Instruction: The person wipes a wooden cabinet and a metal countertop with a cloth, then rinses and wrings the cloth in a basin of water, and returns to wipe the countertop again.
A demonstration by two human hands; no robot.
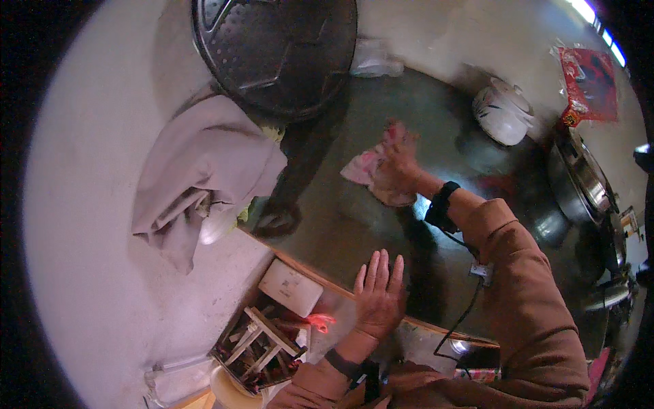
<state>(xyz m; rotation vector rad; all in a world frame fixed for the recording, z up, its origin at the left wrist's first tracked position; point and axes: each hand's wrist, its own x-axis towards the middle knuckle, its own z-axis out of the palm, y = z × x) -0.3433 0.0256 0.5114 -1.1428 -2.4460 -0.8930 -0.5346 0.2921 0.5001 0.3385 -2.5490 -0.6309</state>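
My right hand (398,161) presses a pink and white cloth (360,168) against the dark, glossy tabletop (327,214). The fingers lie over the cloth and hide part of it. Over the table's front edge, my left hand (380,294) is spread palm down with nothing in it. Whether it touches the surface, I cannot tell. A dark strap with a small device (443,207) sits on my right wrist, and a black cable hangs from it along the sleeve.
A large dark round metal lid or pan (281,56) leans at the back. To the left, grey fabric (214,138) covers something. A white lidded pot (503,112) stands at the back right, metal pans (587,179) farther right. Below are a white box (291,287) and a wooden stool (273,332).
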